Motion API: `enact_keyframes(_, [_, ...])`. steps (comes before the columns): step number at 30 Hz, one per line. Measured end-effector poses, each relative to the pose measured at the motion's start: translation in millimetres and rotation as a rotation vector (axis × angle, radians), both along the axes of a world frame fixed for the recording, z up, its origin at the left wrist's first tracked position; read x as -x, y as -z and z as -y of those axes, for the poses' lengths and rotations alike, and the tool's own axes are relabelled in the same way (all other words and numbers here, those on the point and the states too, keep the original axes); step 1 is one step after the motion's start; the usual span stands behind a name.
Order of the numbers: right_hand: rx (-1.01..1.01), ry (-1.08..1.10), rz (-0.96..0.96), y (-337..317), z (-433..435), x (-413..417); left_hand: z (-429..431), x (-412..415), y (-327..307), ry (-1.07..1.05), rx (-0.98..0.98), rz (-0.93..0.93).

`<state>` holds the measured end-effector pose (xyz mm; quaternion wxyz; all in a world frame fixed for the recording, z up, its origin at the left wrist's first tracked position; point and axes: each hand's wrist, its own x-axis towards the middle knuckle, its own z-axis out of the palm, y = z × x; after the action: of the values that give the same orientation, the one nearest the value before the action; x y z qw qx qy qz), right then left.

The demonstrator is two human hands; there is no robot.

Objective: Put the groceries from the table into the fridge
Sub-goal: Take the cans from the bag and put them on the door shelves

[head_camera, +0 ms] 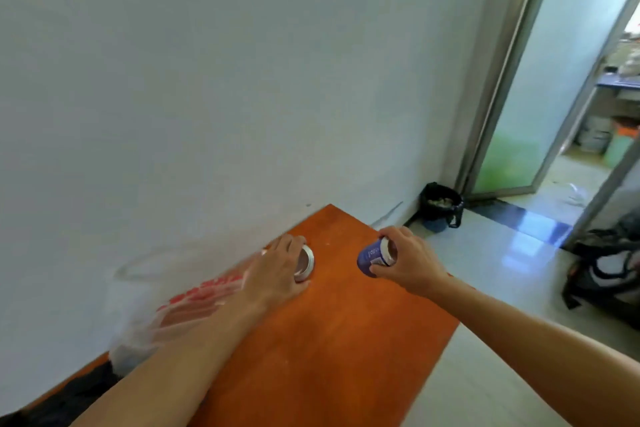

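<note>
Two round containers are in my grasp, one per hand. Farthest left, one thin, crinkled plastic bag point(166, 315) with red print slumps on the smooth orange wooden surface point(329, 340) against the wall. Next to it my left hand point(277, 267) curls its fingers point(294, 243) around a can point(304, 262) with a shiny silver rim, which stands upright on the surface. My right hand point(408, 260) grips a blue cylindrical container point(370, 258) with a white band, tilted, fingers on top and thumb below; I cannot tell whether it touches the wood. Right of the surface, on the glossy floor, one black-lined bin point(441, 206) sits in the corner, and one dark backpack point(609, 274) lies by the doorway.
</note>
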<state>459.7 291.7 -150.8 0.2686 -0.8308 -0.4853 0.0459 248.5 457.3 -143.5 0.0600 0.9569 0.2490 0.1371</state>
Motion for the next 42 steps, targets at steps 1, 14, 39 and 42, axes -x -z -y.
enact_keyframes(1, [-0.013, 0.044, -0.001, -2.9, 24.9, -13.8, 15.9, -21.4, -3.2, 0.048, -0.006, 0.008])
enact_keyframes(14, [-0.042, 0.622, 0.088, -27.6, 426.4, -191.8, 334.8, -326.3, -12.2, 0.633, 0.092, 0.083])
enact_keyframes(39, [-0.02, 1.497, 0.291, -101.8, 889.7, -409.7, 831.7, -781.6, -91.5, 1.527, 0.094, 0.233])
enact_keyframes(42, [-0.028, 1.537, 0.335, -122.1, 928.5, -431.1, 884.4, -816.2, -115.3, 1.584, 0.129, 0.27])
